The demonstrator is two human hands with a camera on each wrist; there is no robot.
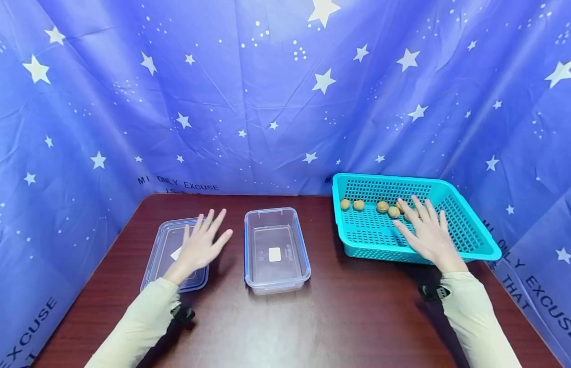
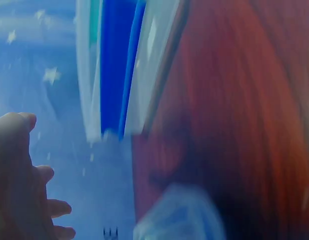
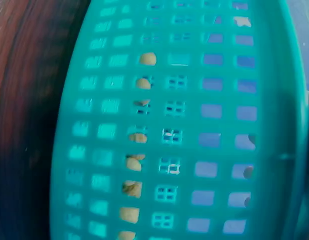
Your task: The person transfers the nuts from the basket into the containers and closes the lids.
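My left hand [image 1: 200,249] is over a clear lid [image 1: 164,246] with a blue edge, at the left of the table. Its fingers are spread and hold nothing; whether they touch the lid I cannot tell. To its right stands an uncovered clear plastic container [image 1: 276,276] with a white label inside. My right hand [image 1: 430,236], fingers spread, reaches over a turquoise basket [image 1: 359,251] and grips nothing. Several walnuts [image 1: 382,206] lie in the basket, some partly hidden by that hand. In the right wrist view, walnuts [image 3: 129,215] show through the basket's slotted wall.
Everything stands on a dark red-brown table [image 1: 340,312]. Behind and at both sides hangs a blue curtain [image 1: 276,102] with white stars and printed words. The basket sits near the table's right back corner. A small black device [image 1: 183,314] is worn at each wrist.
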